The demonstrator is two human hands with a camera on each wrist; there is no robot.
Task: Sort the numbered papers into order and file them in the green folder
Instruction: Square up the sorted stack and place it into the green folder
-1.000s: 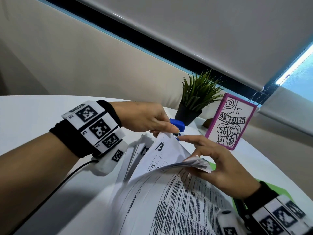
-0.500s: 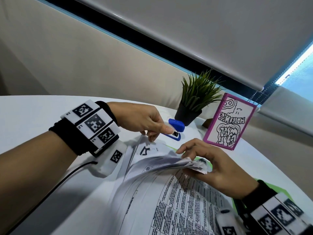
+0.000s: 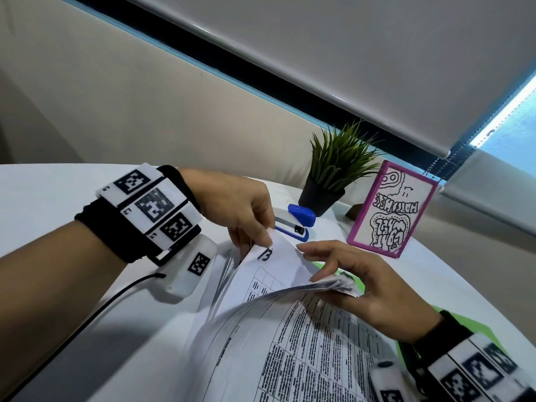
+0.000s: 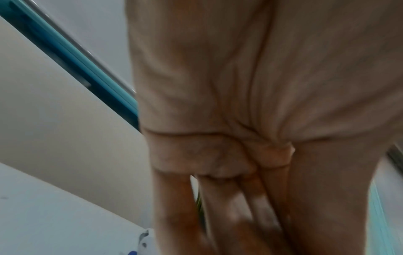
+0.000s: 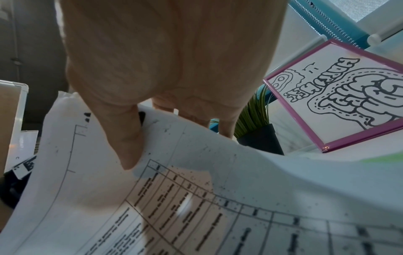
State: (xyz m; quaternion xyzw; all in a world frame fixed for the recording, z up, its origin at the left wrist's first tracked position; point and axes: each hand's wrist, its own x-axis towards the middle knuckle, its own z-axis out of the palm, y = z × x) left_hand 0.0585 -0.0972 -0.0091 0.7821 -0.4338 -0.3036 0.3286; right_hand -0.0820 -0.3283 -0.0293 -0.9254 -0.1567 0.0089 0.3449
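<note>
White round table (image 3: 43,198) is sitting under a window with a grey roller blind (image 3: 362,53) hanging down. I'm seeing a blue-and-white stapler (image 3: 295,224), a potted plant (image 3: 333,169) and a pink-framed drawing (image 3: 391,210) standing just behind the hands, crowding the far edge of the stack. Numbered papers (image 3: 290,343) are lying with their long axis running from me toward the plant. Left hand (image 3: 240,210) is pinching the far corner of the sheet marked 13 (image 3: 269,265), lifting it. Right hand (image 3: 362,285) is gripping a bent-back bundle of sheets, thumb on top, index finger extended. Green folder (image 3: 452,323) is lying flat under the stack, peeking out at the right.
</note>
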